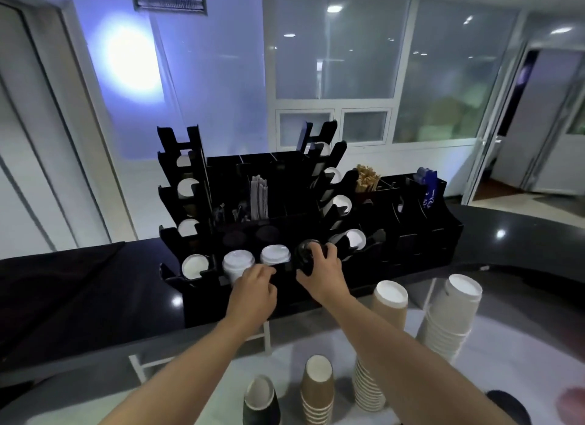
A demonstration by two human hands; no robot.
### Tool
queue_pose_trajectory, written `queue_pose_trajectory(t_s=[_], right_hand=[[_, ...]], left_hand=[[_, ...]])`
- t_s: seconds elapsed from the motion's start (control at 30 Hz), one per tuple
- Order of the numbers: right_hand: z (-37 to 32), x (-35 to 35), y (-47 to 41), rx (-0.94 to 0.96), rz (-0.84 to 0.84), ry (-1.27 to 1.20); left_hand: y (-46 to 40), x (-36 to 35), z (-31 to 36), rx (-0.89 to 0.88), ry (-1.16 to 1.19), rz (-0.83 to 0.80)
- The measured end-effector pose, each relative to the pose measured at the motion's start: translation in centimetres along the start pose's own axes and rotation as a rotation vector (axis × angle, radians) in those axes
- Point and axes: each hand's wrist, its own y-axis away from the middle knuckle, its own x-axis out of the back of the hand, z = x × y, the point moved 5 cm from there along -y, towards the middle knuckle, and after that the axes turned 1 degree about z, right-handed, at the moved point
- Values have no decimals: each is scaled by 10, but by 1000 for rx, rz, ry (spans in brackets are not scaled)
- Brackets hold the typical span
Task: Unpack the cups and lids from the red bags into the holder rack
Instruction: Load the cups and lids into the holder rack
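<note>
Black rack (411, 244) stands on the dark counter (79, 282), its front row taking lids. Right hand (319, 271) grips a stack of black lids (306, 256) with curled fingers, seated at the third front slot; left hand (253, 285) curls its fingers against the rack front just below the white lids (238, 261), whether gripping anything I cannot tell. Risk, in my judgement: a tilted stack could jam or spill lids across the counter. Count: two white lid stacks in front slots; four cup stacks (451, 317) waiting nearer the person, two brown, one white, one black. No red bag clearly visible.
</note>
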Motion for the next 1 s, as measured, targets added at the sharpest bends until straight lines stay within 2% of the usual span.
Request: queue_pose_trajectory(t_s=[0.23, 0.43, 0.7, 0.9, 1.0], right_hand=[[3, -8, -50, -52, 31, 10], [15, -24, -75, -3, 14, 214], [29, -45, -76, 60, 6, 420], [42, -65, -75, 67, -175, 511], [45, -69, -76, 49, -199, 500]], left_hand=[[-42, -21, -13, -14, -26, -81], [-65, -47, -26, 20, -129, -221], [-56, -59, -33, -76, -254, -205], [-55, -58, -33, -74, -269, -202], [-56, -55, -33, -71, -265, -208]])
